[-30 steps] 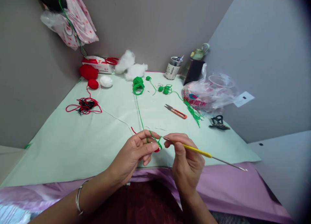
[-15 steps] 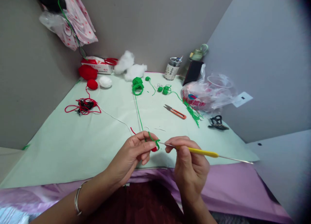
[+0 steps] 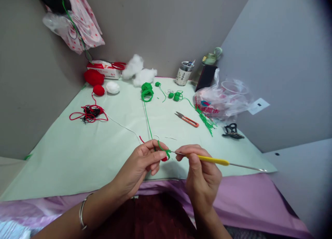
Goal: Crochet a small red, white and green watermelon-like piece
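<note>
My left hand [image 3: 145,159] pinches a small crochet piece [image 3: 165,158] in red, white and green between thumb and fingers. Green yarn [image 3: 148,121] runs over its index finger from a green yarn bundle [image 3: 147,92] farther back. In my right hand [image 3: 203,177], closed like a pen grip, is a crochet hook [image 3: 214,160] with a yellow handle and metal ends. The hook's left tip meets the green edge of the piece; the exact loop is too small to make out. Its other end points right, over the table edge.
Orange thread snips [image 3: 187,119] lie beyond my right hand. Red yarn balls [image 3: 93,77], a white yarn ball [image 3: 112,87] and white stuffing [image 3: 144,76] sit at the back. To the right are a plastic bag [image 3: 223,99], a black claw clip [image 3: 232,131] and a pen can [image 3: 183,74].
My right hand and the hook have shifted slightly left, and the hook's far end has risen a little. The left hand holds the crochet piece in nearly the same place.
</note>
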Demonstrator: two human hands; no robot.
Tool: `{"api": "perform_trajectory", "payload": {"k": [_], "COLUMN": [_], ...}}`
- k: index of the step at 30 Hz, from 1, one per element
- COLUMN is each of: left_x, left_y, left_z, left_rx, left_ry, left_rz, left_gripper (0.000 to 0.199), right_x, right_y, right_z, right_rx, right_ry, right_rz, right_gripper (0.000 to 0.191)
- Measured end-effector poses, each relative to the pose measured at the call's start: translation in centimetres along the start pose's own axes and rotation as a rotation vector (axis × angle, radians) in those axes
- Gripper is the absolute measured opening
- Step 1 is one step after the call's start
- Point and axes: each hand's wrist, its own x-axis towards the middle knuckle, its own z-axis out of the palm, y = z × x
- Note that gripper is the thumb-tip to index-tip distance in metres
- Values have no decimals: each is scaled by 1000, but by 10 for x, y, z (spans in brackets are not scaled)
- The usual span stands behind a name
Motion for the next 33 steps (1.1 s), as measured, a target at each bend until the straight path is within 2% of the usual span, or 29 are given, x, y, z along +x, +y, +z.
{"api": "perform_trajectory", "payload": {"k": [6,15,25,33], "left_x": [1,-1,-2,-1], "left_y": [2,3,3,2], "left_z": [3,5,6,4], "left_rx": [2,43,83,90], "left_ry": [14,14,42,38], "left_rz": [-2,10,61,59], "left_gripper": [27,25,24,24], "right_x": [0,-1,-1,-4], "right_y": [0,-1,-2,-1], "right_z": [-1,1,-2,-5], "right_rx": [34,26,1,-84], "right_ry": [29,74,-7,-58], "right_rz": [-16,-129,-84,-122], "right_gripper": [24,24,26,25]}}
